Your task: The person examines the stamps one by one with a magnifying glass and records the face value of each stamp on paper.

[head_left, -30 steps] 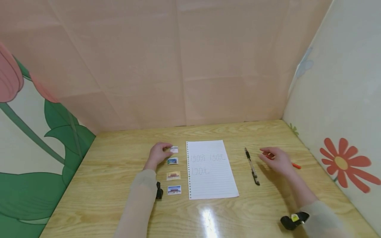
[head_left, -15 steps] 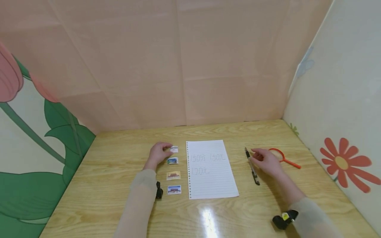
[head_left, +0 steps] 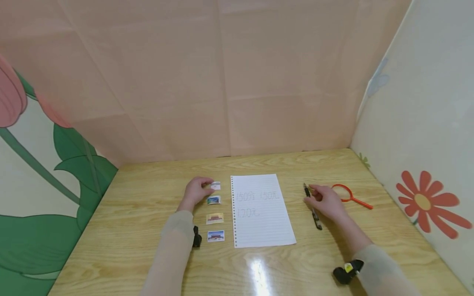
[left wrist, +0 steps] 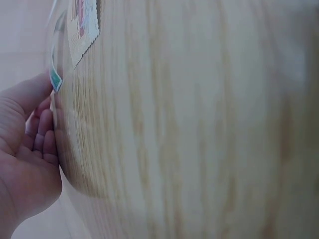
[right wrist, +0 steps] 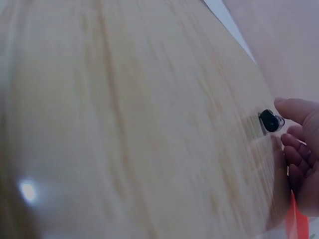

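Observation:
Four-sided paper stamps lie in a column left of the lined sheet (head_left: 263,226). The left hand (head_left: 195,192) pinches the left edge of the farthest stamp (head_left: 216,186) with thumb and index finger. Just nearer lies a blue-green stamp (head_left: 213,200), slightly curled. The right hand (head_left: 327,202) is over a black pen (head_left: 317,220) on the table, thumb and index finger apart around its barrel. In the right wrist view the pen's dark end (right wrist: 269,121) shows between thumb and fingers. The hand covers the pen's middle in the head view.
A red-rimmed magnifying glass (head_left: 352,197) lies right of the right hand. Two more stamps, one yellowish (head_left: 214,218) and one blue (head_left: 216,236), lie nearer the person. Handwriting fills the sheet's upper part. Walls bound the wooden table (head_left: 111,246) behind and at the right.
The right hand has moved left from the magnifying glass, which now lies uncovered, to the pen. The left hand stays at the farthest stamp.

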Motion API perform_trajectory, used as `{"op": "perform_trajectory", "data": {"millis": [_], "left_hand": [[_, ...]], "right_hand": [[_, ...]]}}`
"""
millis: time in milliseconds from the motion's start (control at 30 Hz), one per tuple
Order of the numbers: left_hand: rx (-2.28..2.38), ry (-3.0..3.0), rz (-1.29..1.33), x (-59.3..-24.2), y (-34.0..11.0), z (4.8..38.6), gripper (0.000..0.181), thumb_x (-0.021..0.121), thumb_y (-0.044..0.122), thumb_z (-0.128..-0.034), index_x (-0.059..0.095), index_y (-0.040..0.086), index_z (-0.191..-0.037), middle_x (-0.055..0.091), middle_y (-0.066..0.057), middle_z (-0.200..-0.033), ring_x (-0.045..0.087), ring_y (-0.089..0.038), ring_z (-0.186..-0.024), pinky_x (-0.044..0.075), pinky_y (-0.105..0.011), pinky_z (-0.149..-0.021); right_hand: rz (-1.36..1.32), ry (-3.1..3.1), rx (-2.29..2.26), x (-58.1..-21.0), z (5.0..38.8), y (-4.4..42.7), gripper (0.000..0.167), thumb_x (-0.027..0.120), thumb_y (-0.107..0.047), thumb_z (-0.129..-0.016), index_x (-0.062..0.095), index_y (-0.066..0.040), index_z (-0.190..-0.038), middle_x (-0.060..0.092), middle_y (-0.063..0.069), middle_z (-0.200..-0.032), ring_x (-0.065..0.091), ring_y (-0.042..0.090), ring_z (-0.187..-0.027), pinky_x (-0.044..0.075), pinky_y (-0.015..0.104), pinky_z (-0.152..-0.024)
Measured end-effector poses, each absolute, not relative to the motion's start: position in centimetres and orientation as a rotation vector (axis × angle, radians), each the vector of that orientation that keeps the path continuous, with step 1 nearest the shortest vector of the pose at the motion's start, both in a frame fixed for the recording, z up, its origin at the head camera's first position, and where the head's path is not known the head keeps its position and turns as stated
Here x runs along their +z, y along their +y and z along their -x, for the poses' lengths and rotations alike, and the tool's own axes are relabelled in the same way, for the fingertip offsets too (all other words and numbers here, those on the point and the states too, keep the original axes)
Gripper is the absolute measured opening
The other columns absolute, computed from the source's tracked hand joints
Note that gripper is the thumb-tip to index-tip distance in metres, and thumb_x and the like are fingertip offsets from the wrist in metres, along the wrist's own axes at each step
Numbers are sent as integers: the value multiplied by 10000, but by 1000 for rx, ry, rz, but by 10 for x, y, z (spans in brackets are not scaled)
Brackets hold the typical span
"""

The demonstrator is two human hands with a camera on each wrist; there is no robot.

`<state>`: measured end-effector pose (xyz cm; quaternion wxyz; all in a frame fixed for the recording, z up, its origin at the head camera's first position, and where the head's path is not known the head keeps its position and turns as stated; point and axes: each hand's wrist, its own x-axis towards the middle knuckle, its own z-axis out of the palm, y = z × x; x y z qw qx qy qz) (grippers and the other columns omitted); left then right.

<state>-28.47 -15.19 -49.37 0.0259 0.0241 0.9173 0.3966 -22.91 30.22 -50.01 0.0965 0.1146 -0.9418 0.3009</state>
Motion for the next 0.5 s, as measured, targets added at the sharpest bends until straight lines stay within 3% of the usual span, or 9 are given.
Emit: {"op": "perform_trajectory", "data": {"millis": [500], "left_hand": [[1215, 2847, -102, -494, -153, 285, 332, 773, 146, -873, 713, 76, -1192, 624, -114, -1217, 554, -297, -1155, 420, -453, -1031]], "right_hand": [[-244, -2778, 780, -513, 233, 300, 393, 775, -237, -855, 687, 10, -1147, 581, 88, -844, 527, 243, -767, 422, 392, -662]]}}
